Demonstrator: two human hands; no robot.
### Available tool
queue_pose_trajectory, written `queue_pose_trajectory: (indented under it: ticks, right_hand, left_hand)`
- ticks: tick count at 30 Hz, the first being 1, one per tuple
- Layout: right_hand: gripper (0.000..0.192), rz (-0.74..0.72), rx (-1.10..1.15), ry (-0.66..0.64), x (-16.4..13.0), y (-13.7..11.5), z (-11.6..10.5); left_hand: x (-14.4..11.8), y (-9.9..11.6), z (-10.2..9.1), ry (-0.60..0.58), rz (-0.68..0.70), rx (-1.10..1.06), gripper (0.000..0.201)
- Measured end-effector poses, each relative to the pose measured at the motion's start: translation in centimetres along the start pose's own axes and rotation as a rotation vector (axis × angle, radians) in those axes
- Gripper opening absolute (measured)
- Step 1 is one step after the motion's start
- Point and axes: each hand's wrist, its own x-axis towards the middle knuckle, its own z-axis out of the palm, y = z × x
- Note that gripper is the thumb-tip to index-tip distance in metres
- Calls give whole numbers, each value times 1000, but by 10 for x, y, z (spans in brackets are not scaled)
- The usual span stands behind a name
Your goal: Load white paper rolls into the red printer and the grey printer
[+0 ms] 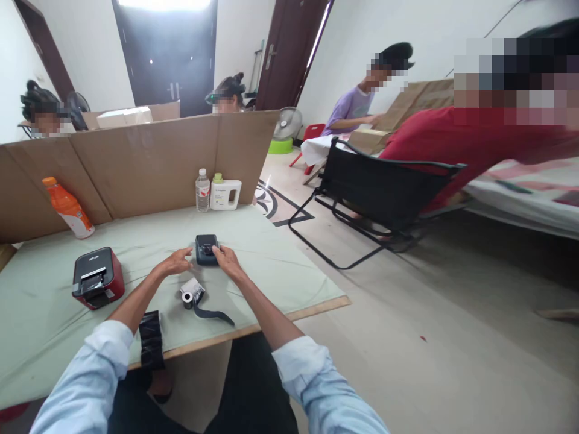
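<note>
On the pale green cloth lies a small dark box-shaped device (207, 258) with a rounded detail on its top. My right hand (228, 260) grips its right edge, the thumb resting on top; the fingers beneath are partly hidden. To the left of the device, my left hand (175, 262) hovers with fingers apart and nothing in them. Nearer to me are a small white paper roll (187, 299), a crumpled printed piece (195, 288) and a curved black strip (215, 315). A red and black printer-like machine (97, 278) stands beyond my left forearm.
A cardboard screen (149, 163) borders the table's (253, 241) far side. Before it stand an orange bottle (67, 207), a water bottle (203, 191) and a white jug (225, 193). Black packets (151, 340) hang over the front edge. People sit nearby, one on a black chair (375, 196).
</note>
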Motion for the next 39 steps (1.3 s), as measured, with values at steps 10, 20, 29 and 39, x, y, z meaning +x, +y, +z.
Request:
queue_pose_trajectory:
  ticks: [10,20,29,39]
  right_hand:
    - [40,7,11,-12,2,-26,15]
    - [32,-185,107,-365,-16,-62,86]
    - [35,-261,232,-409,-26,-45,76]
    - [50,-205,258,-441,-27,-37,82]
  left_hand:
    - [9,-13,10,93,52,-315,58]
    - [-95,-73,-29,321,-137,-196,74]
    - [-109,-84,-30,429,10,69,75]
    - [-100,-94,-20,465,34,85,79]
